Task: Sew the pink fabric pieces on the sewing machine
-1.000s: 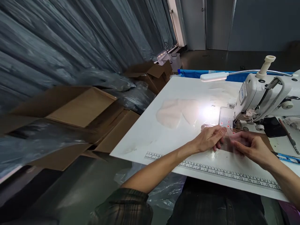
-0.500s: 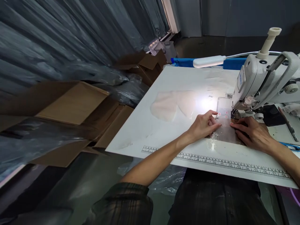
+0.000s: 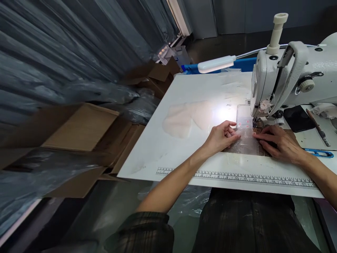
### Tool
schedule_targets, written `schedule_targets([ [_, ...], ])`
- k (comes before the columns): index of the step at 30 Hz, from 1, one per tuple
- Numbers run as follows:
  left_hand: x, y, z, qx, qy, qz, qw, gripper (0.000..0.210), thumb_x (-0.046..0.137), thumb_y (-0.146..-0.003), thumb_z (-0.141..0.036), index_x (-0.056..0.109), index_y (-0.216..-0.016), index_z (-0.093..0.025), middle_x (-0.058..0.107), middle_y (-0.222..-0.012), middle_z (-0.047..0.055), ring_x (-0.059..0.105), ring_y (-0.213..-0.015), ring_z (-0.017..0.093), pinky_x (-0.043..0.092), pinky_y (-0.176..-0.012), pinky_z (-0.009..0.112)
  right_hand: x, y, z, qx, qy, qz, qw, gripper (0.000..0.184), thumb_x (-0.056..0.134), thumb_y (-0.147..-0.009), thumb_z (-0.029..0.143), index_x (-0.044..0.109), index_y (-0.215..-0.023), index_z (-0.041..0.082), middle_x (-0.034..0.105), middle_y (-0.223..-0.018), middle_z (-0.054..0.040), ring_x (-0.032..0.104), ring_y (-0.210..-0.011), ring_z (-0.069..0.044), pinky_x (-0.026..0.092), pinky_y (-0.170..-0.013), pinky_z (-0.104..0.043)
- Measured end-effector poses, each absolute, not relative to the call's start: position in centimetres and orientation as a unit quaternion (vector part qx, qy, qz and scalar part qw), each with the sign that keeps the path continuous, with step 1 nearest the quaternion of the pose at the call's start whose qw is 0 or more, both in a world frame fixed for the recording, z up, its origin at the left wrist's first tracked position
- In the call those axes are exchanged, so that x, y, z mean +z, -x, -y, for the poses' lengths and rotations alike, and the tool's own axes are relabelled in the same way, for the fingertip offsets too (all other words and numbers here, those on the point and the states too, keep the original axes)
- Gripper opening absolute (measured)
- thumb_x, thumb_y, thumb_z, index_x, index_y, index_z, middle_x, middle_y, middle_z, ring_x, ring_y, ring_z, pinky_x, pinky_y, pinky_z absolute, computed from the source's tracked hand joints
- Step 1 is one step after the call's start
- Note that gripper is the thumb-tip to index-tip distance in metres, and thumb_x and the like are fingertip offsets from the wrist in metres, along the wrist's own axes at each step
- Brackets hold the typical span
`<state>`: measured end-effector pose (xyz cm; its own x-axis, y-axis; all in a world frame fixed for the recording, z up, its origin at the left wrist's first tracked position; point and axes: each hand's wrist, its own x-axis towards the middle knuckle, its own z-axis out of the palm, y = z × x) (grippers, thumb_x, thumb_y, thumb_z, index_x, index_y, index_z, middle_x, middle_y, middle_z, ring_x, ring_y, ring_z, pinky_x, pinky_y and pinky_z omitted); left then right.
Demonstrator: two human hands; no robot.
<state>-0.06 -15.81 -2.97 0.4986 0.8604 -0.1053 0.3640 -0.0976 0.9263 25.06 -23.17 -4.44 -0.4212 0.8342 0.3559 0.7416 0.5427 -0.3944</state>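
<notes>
A thin, see-through piece of fabric [image 3: 245,133] with small pink marks lies on the bed of a white sewing machine [image 3: 265,80], beside the presser foot [image 3: 256,122]. My left hand [image 3: 221,136] is at its left edge, thumb and curled fingers closed on it and index finger stretched forward. My right hand [image 3: 279,142] rests just right of and in front of the foot, its fingertips together at the fabric's right edge. What lies under the right palm is hidden.
A pale sheer cut piece [image 3: 179,121] lies on the white table [image 3: 147,151], with a printed ruler [image 3: 237,177] along its front. Right of the machine are a black phone-like slab [image 3: 297,118], a pen-like tool [image 3: 318,128] and blue snips [image 3: 319,153]. Cardboard boxes [image 3: 81,126] stand left.
The view has shifted, so the machine appears larger and further left, and the blue snips show more fully. Both hands stay at the fabric by the presser foot with nearly the same grip.
</notes>
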Motion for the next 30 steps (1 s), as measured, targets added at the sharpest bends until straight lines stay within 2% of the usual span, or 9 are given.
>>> schedule_targets([
  [7, -3.0, 0.1, 15.9, 0.237, -0.725, -0.422, 0.491, 0.041, 0.07, -0.08, -0.026, 0.059, -0.117, -0.013, 0.066, -0.074, -0.001, 0.058, -0.056, 0.008, 0.046, -0.051, 0.023, -4.5, -25.4, 23.0, 0.094, 0.471, 0.843, 0.24, 0.035, 0.044, -0.099, 0.026, 0.074, -0.118, 0.025, 0.064, -0.106, -0.0119, 0.062, -0.101, -0.025, 0.056, -0.09, -0.045],
  [11, -3.4, 0.0, 15.5, 0.239, -0.721, -0.442, 0.477, 0.04, 0.071, -0.082, -0.028, 0.058, -0.118, -0.014, 0.065, -0.073, -0.002, 0.056, -0.054, 0.007, 0.046, -0.051, 0.022, -4.7, -25.1, 23.0, 0.052, 0.478, 0.85, 0.215, 0.037, 0.042, -0.099, 0.026, 0.072, -0.119, 0.023, 0.064, -0.106, -0.014, 0.061, -0.103, -0.028, 0.056, -0.088, -0.046],
  [13, -3.6, 0.1, 15.2, 0.244, -0.754, -0.436, 0.427, 0.039, 0.072, -0.082, -0.026, 0.058, -0.118, -0.015, 0.066, -0.076, -0.002, 0.055, -0.055, 0.007, 0.048, -0.054, 0.022, -4.7, -24.9, 23.1, 0.024, 0.478, 0.855, 0.2, 0.038, 0.039, -0.1, 0.027, 0.071, -0.121, 0.02, 0.064, -0.105, -0.0154, 0.06, -0.103, -0.03, 0.056, -0.085, -0.047],
  [16, -3.7, 0.4, 15.0, 0.258, -0.826, -0.414, 0.282, 0.04, 0.075, -0.081, -0.026, 0.06, -0.118, -0.017, 0.067, -0.089, 0.001, 0.056, -0.061, 0.007, 0.049, -0.059, 0.023, -4.7, -24.4, 23.3, 0.001, 0.482, 0.856, 0.189, 0.039, 0.037, -0.101, 0.025, 0.069, -0.122, 0.021, 0.065, -0.105, -0.0153, 0.059, -0.102, -0.029, 0.056, -0.085, -0.048],
  [18, -3.4, 0.9, 15.2, 0.269, -0.855, -0.404, 0.18, 0.04, 0.075, -0.084, -0.033, 0.063, -0.119, -0.017, 0.066, -0.104, 0.006, 0.06, -0.07, 0.01, 0.048, -0.057, 0.023, -4.7, -24.2, 23.5, -0.002, 0.483, 0.854, 0.191, 0.039, 0.037, -0.1, 0.024, 0.069, -0.121, 0.023, 0.065, -0.106, -0.0144, 0.059, -0.103, -0.029, 0.055, -0.087, -0.048],
  [20, -3.0, 1.4, 15.6, 0.277, -0.882, -0.359, 0.13, 0.03, 0.07, -0.09, -0.04, 0.068, -0.111, -0.018, 0.065, -0.112, 0.008, 0.061, -0.077, 0.014, 0.046, -0.054, 0.023, -4.8, -24.2, 23.5, 0.002, 0.487, 0.851, 0.196, 0.038, 0.038, -0.1, 0.026, 0.07, -0.121, 0.024, 0.064, -0.107, -0.0139, 0.058, -0.104, -0.029, 0.055, -0.088, -0.048],
  [23, -2.6, 2.2, 16.8, 0.23, -0.934, -0.179, 0.205, 0.023, 0.065, -0.095, -0.042, 0.073, -0.096, -0.02, 0.069, -0.102, 0.004, 0.064, -0.083, 0.014, 0.055, -0.064, 0.026, -5.1, -24.3, 23.5, 0.016, 0.493, 0.844, 0.209, 0.038, 0.038, -0.101, 0.029, 0.07, -0.12, 0.024, 0.063, -0.107, -0.0138, 0.059, -0.102, -0.029, 0.055, -0.087, -0.048],
  [25, -2.6, 2.5, 17.5, 0.2, -0.939, -0.09, 0.265, 0.02, 0.067, -0.094, -0.039, 0.074, -0.095, -0.02, 0.071, -0.096, 0.004, 0.066, -0.086, 0.013, 0.058, -0.075, 0.028, -5.3, -24.4, 23.4, 0.02, 0.491, 0.843, 0.218, 0.038, 0.038, -0.101, 0.03, 0.07, -0.12, 0.023, 0.063, -0.106, -0.0142, 0.059, -0.1, -0.029, 0.055, -0.086, -0.047],
  [30, -3.2, 2.6, 18.5, 0.2, -0.935, -0.115, 0.269, 0.011, 0.068, -0.094, -0.03, 0.076, -0.092, -0.024, 0.073, -0.094, 0.004, 0.068, -0.088, 0.014, 0.058, -0.079, 0.03, -5.5, -24.5, 23.4, 0.026, 0.491, 0.84, 0.231, 0.037, 0.04, -0.1, 0.029, 0.071, -0.12, 0.026, 0.064, -0.105, -0.0129, 0.059, -0.099, -0.028, 0.055, -0.086, -0.047],
])
